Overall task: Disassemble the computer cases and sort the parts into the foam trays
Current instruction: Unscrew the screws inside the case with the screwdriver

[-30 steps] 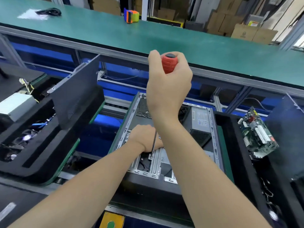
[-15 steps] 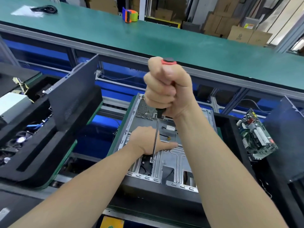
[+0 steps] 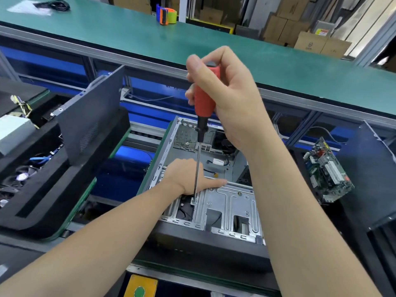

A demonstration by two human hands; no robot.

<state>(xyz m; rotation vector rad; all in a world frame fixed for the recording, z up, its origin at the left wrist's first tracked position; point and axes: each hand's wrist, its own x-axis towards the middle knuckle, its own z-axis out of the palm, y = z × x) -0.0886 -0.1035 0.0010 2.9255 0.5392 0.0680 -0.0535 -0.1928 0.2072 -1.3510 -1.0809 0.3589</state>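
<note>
Computer case flat, long axis away; screwdriver vertical, tip down.

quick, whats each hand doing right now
Left hand: open, fingers straight, resting on the silver metal bracket inside the dark grey computer case.
Right hand: closed around the red-handled screwdriver, tip on the bracket.

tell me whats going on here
A person is working on an open case. The right hand grips a red screwdriver, its tip set on a screw in the metal bracket. The left hand rests on the bracket beside the shaft. A circuit board stands in the tray to the right.
</note>
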